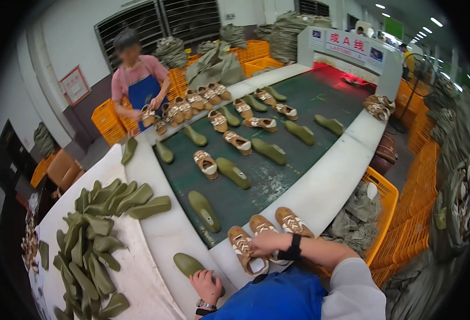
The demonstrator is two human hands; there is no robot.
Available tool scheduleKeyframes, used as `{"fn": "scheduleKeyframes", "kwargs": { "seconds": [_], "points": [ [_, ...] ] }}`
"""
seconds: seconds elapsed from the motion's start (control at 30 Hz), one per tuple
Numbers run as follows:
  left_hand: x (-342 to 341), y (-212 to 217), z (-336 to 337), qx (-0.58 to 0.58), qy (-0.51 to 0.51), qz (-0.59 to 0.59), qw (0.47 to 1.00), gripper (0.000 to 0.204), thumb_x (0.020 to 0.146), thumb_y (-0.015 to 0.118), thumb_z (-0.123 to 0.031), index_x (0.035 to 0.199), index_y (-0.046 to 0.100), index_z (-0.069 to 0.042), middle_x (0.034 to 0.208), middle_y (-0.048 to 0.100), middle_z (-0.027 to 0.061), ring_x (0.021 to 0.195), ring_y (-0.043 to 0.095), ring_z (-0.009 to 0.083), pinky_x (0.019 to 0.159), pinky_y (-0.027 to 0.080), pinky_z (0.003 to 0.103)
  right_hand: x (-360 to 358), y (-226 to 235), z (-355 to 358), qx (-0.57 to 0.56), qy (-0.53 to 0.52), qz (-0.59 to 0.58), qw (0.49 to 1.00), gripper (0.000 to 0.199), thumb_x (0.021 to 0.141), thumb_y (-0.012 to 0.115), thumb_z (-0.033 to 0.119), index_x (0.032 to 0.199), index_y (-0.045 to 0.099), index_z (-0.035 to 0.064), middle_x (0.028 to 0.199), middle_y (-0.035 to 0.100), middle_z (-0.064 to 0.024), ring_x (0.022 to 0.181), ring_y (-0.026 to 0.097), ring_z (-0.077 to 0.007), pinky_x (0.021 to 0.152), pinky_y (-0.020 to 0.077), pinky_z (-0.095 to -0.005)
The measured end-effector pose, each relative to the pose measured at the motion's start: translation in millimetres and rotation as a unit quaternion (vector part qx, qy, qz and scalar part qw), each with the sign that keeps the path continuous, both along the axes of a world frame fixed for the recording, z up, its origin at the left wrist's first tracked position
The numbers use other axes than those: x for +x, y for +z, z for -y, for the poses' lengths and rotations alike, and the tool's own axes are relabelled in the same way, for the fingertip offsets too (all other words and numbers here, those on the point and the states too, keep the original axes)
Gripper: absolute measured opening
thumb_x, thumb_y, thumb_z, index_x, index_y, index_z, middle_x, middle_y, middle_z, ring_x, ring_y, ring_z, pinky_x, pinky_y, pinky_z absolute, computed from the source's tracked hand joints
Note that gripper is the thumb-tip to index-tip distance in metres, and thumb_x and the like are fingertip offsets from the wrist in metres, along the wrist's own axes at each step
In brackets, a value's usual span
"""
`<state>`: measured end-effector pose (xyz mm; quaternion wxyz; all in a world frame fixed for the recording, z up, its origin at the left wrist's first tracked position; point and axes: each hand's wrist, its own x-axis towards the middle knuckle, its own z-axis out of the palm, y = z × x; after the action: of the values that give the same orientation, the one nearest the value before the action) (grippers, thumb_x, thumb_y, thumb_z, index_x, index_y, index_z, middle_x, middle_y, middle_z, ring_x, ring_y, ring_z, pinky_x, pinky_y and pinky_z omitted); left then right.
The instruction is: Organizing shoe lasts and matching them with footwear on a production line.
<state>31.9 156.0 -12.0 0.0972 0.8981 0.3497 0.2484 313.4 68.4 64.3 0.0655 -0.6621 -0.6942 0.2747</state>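
My left hand (207, 289) is closed over the heel end of a green shoe last (187, 263), which lies on the white ledge at the near corner of the conveyor. My right hand (268, 243), with a black band at its wrist, is closed at the tongue and laces of a tan sneaker (242, 242) with white stripes. Its fingertips are partly hidden. Two more tan sneakers, a middle one (260, 224) and a right one (292, 221), stand beside it on the ledge, partly covered by my hand and forearm.
A green conveyor belt (267, 173) carries sneakers and lasts from a red-lit machine (347, 56). Left, many green lasts (99, 229) are heaped on a white-covered table. Across the belt, a co-worker (141, 80) handles sneakers. An orange crate (387, 200) stands at my right.
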Motion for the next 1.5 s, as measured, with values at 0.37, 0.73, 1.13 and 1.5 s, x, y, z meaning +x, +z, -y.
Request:
{"fn": "scheduleKeyframes", "kwargs": {
  "seconds": [0.37, 0.73, 1.13, 1.5],
  "points": [
    [7, 3, -1, 0.025, -0.113, -0.153, 0.981, 0.027, 0.079, 0.059, -0.029, 0.097, 0.063, -0.009, 0.092, 0.060, 0.0106, 0.098, 0.051, 0.0264, 0.087, 0.037, 0.054, -44, -48, 59, 0.070, 0.035, 0.039, 0.996, 0.022, 0.061, 0.068, 0.022, 0.073, 0.063, 0.0033, 0.073, 0.062, -0.0157, 0.072, 0.062, -0.0336, 0.061, 0.0490, -0.0449],
    [78, 76, 16, -0.214, -0.177, 0.007, 0.961, 0.046, 0.084, 0.061, -0.025, 0.117, 0.050, 0.005, 0.114, 0.053, 0.0250, 0.106, 0.048, 0.0405, 0.090, 0.040, 0.040, -53, -32, 41, 0.191, 0.007, -0.028, 0.981, 0.019, 0.066, 0.062, 0.020, 0.075, 0.063, 0.0031, 0.079, 0.057, -0.0134, 0.071, 0.059, -0.0333, 0.062, 0.0470, -0.0435],
    [77, 94, -2, -0.191, -0.166, -0.075, 0.965, 0.064, 0.073, 0.067, -0.019, 0.127, 0.038, 0.001, 0.107, 0.056, 0.0245, 0.097, 0.056, 0.0381, 0.085, 0.045, 0.041, -82, 5, 37, 0.282, 0.128, -0.025, 0.951, 0.018, 0.064, 0.060, 0.023, 0.059, 0.058, 0.0063, 0.058, 0.058, -0.0131, 0.058, 0.058, -0.0341, 0.050, 0.0445, -0.0434],
    [81, 108, 15, -0.121, -0.267, -0.053, 0.955, 0.063, 0.068, 0.063, -0.009, 0.125, 0.040, 0.003, 0.125, 0.041, 0.0296, 0.115, 0.041, 0.0438, 0.098, 0.036, 0.042, -78, 17, 46, 0.265, 0.115, -0.052, 0.956, 0.024, 0.066, 0.057, 0.028, 0.056, 0.058, 0.0063, 0.056, 0.057, -0.0139, 0.056, 0.057, -0.0340, 0.049, 0.0429, -0.0430]
  ]
}}
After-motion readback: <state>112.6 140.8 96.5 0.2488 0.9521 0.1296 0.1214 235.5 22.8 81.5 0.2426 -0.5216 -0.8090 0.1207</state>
